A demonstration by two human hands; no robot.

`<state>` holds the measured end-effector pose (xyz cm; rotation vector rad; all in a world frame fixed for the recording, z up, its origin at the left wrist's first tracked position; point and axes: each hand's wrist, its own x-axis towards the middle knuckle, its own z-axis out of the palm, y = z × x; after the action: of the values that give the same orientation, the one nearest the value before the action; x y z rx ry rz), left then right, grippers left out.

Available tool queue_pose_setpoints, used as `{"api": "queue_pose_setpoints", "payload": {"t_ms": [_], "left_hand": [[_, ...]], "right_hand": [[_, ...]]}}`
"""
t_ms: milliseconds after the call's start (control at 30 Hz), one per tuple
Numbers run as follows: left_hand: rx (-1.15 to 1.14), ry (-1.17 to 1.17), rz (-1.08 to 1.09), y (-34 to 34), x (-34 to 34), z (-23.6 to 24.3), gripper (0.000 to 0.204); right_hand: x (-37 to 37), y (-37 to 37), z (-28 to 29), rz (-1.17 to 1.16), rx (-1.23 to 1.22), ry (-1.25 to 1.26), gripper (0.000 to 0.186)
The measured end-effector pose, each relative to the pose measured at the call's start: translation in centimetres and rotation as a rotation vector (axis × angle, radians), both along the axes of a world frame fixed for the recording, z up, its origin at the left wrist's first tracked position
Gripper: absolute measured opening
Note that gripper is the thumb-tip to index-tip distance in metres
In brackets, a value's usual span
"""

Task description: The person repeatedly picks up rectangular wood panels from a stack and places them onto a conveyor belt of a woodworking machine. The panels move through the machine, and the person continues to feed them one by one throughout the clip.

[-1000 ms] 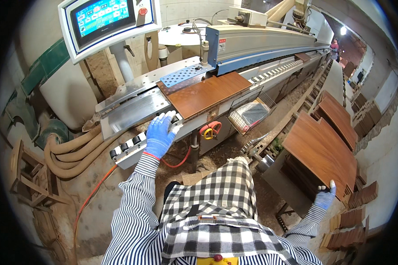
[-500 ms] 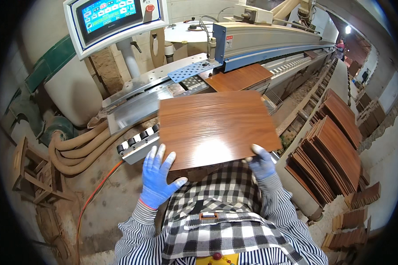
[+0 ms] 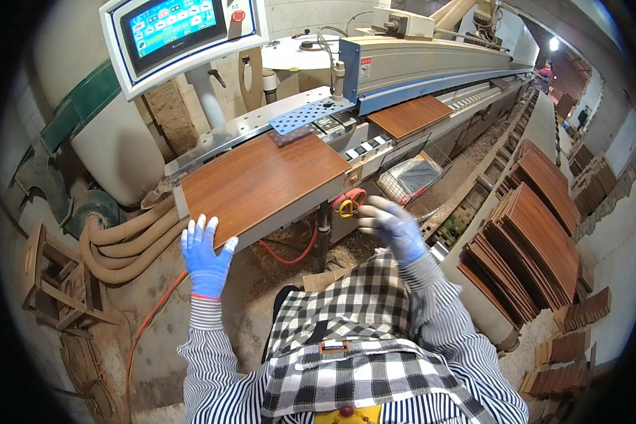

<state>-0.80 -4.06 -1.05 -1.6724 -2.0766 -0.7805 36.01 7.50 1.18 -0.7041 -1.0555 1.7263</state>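
A brown wood-grain board [image 3: 261,182] lies flat on the infeed bed of a long machine, its far edge by the blue perforated plate [image 3: 311,115]. At its near left corner, my left hand [image 3: 206,258] in a blue glove with white fingertips has its fingers spread, the tips at the board's edge. My right hand [image 3: 397,232], gloved alike, hovers apart from the board, right of its near right corner, with loosely bent fingers and nothing in them. Farther along the machine, a second brown board [image 3: 411,116] sits partly beneath the blue-edged beam [image 3: 438,79].
A control screen [image 3: 173,32] stands at upper left. Red-and-yellow-handled scissors [image 3: 350,203] and a wire basket [image 3: 413,177] hang at the machine's front. Stacked brown boards [image 3: 523,247] lean at right. Ribbed hoses [image 3: 131,237] and a wooden stool [image 3: 56,283] are at left. Another person [image 3: 545,74] stands far off.
The board I held in both hands has moved away and left onto the machine bed. My right hand has let go and lifted off; my left moved left. The second board slid farther along.
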Motion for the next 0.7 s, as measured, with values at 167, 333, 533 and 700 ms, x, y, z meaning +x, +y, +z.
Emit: {"api": "queue_pose_setpoints", "payload": {"t_ms": [167, 333, 533, 700], "left_hand": [[-0.056, -0.081, 0.043, 2.2, -0.5, 0.7, 0.060], [-0.050, -0.131, 0.054, 2.6, 0.2, 1.0, 0.062], [-0.013, -0.049, 0.057, 2.6, -0.1, 0.7, 0.063], [0.011, -0.030, 0.047, 2.6, -0.5, 0.2, 0.064]], "right_hand": [[13.0, 0.3, 1.3, -0.643, 0.648, -1.130, 0.033], [24.8, -0.7, 2.7, -0.880, 0.754, -1.998, 0.050], [29.3, -0.4, 2.8, -0.626, 0.561, -2.195, 0.045], [28.9, -0.8, 1.8, -0.740, 0.746, -2.218, 0.031]]}}
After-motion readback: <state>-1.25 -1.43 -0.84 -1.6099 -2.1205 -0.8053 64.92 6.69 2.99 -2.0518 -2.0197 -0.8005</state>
